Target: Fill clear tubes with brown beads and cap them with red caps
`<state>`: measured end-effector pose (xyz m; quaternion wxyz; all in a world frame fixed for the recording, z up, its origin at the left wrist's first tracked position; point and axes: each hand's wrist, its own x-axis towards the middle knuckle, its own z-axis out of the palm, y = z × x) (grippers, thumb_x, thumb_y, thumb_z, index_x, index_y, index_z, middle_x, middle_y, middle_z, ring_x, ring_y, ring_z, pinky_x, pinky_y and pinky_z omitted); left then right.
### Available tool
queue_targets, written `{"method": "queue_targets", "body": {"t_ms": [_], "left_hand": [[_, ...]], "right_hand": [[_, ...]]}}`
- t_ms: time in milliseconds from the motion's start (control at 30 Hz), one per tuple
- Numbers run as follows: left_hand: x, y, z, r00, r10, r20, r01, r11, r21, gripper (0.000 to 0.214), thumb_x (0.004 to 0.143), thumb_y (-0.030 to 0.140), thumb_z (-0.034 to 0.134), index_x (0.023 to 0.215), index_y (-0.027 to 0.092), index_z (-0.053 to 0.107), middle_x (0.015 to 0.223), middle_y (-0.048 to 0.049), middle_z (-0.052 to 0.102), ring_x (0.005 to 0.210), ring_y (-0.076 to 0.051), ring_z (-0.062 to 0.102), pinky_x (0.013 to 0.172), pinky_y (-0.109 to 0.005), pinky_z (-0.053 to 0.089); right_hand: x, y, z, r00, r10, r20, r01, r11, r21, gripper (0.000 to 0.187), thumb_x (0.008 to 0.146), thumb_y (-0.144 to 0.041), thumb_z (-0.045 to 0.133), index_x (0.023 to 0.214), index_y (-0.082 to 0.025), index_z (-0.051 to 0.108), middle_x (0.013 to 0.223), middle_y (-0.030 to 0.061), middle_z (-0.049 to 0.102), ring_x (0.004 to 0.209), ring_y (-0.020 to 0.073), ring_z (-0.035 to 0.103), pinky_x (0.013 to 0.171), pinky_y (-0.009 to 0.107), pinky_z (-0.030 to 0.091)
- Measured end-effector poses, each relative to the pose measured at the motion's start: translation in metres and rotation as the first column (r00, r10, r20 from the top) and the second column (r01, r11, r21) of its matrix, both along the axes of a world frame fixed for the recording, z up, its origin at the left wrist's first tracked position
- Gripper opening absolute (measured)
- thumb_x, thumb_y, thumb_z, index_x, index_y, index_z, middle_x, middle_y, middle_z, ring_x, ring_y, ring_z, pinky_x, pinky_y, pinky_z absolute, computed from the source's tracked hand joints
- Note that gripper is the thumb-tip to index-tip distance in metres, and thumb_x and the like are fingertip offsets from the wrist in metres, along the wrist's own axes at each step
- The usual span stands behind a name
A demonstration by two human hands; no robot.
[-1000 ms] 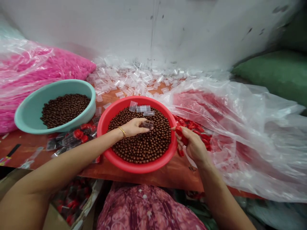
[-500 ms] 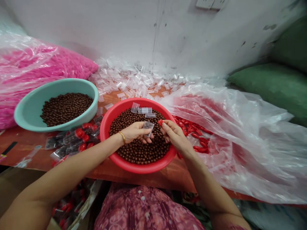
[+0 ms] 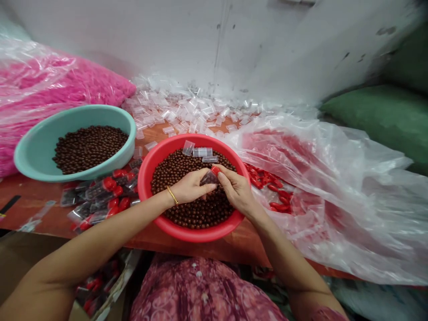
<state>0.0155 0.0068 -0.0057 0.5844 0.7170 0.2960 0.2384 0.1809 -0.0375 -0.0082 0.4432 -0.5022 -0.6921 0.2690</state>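
While both hands meet over the red basin (image 3: 195,235), the left hand (image 3: 190,188) has its grip closed on a small clear packet (image 3: 207,179), thumb and fingertips pinching it so that it sits just above the brown balls (image 3: 197,211). The right hand (image 3: 236,191) comes in from the other side, its grip shut tight on a red cap (image 3: 216,170), which touches the top of the packet; the two grips are all but touching.

Beyond the grips, at the far rim of the basin, a few empty clear packets (image 3: 199,152) lie on the balls. Left of the left grip, outside the basin, filled packets with red caps (image 3: 102,196) lie in a heap on the surface (image 3: 33,196). Farther out that way a teal basin (image 3: 30,151) holds more brown balls. Right of the right grip, loose red caps (image 3: 272,189) lie on a clear plastic sheet (image 3: 351,200). Well beyond both grips a heap of empty packets (image 3: 177,111) is spread against the wall.
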Motion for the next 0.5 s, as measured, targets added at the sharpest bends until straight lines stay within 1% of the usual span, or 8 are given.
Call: {"method": "queue_targets", "body": {"t_ms": [100, 167, 267, 367, 433, 500], "left_hand": [[0.0, -0.002, 0.004, 0.993, 0.075, -0.087, -0.055, 0.975, 0.214, 0.016, 0.073, 0.029, 0.057, 0.076, 0.015, 0.05, 0.065, 0.0051, 0.048, 0.057, -0.008, 0.044, 0.054, -0.021, 0.037], [0.0, -0.004, 0.007, 0.981, 0.136, -0.137, -0.088, 0.948, 0.306, 0.013, 0.069, 0.025, 0.057, 0.07, 0.016, 0.049, 0.063, 0.0057, 0.047, 0.059, -0.008, 0.042, 0.055, -0.02, 0.034], [0.002, -0.007, 0.009, 0.965, 0.188, -0.183, -0.116, 0.931, 0.346, 0.011, 0.066, 0.021, 0.054, 0.063, 0.016, 0.045, 0.057, 0.0068, 0.044, 0.055, -0.008, 0.038, 0.053, -0.02, 0.031], [0.003, -0.008, 0.009, 0.961, 0.196, -0.197, -0.118, 0.93, 0.349, 0.013, 0.066, 0.023, 0.054, 0.06, 0.017, 0.044, 0.055, 0.0065, 0.044, 0.054, -0.008, 0.039, 0.053, -0.021, 0.031], [0.003, -0.008, 0.009, 0.957, 0.202, -0.206, -0.123, 0.931, 0.343, 0.013, 0.065, 0.024, 0.055, 0.061, 0.016, 0.046, 0.057, 0.0058, 0.046, 0.055, -0.008, 0.04, 0.054, -0.021, 0.032], [0.004, -0.007, 0.01, 0.958, 0.194, -0.211, -0.118, 0.937, 0.328, 0.01, 0.065, 0.024, 0.056, 0.064, 0.016, 0.05, 0.059, 0.0051, 0.049, 0.056, -0.009, 0.043, 0.055, -0.02, 0.034]], "right_hand": [[0.0, -0.004, -0.004, 0.996, -0.016, 0.087, 0.013, 0.999, 0.032, 0.039, 0.092, -0.034, 0.04, 0.125, -0.02, 0.058, 0.122, 0.0058, 0.064, 0.11, 0.0182, 0.061, 0.099, 0.034, 0.046], [-0.001, -0.007, -0.005, 0.99, -0.012, 0.139, 0.004, 0.998, 0.062, 0.04, 0.092, -0.031, 0.04, 0.128, -0.02, 0.054, 0.124, 0.005, 0.062, 0.111, 0.0176, 0.061, 0.099, 0.034, 0.046], [-0.003, -0.013, -0.007, 0.977, -0.002, 0.214, -0.027, 0.991, 0.132, 0.044, 0.093, -0.028, 0.038, 0.134, -0.019, 0.049, 0.122, 0.0064, 0.063, 0.108, 0.0174, 0.062, 0.096, 0.032, 0.048], [-0.003, -0.016, -0.006, 0.961, -0.005, 0.275, -0.04, 0.987, 0.158, 0.046, 0.093, -0.029, 0.037, 0.135, -0.015, 0.048, 0.11, 0.0096, 0.069, 0.096, 0.0184, 0.066, 0.087, 0.031, 0.052], [-0.002, -0.014, -0.004, 0.967, 0.009, 0.256, -0.048, 0.988, 0.146, 0.044, 0.093, -0.032, 0.036, 0.13, -0.014, 0.053, 0.103, 0.01, 0.07, 0.089, 0.0186, 0.067, 0.082, 0.031, 0.053], [0.0, -0.009, -0.001, 0.984, 0.014, 0.176, -0.037, 0.991, 0.13, 0.043, 0.094, -0.037, 0.035, 0.116, -0.015, 0.065, 0.091, 0.008, 0.071, 0.08, 0.0176, 0.067, 0.075, 0.031, 0.053]]}}
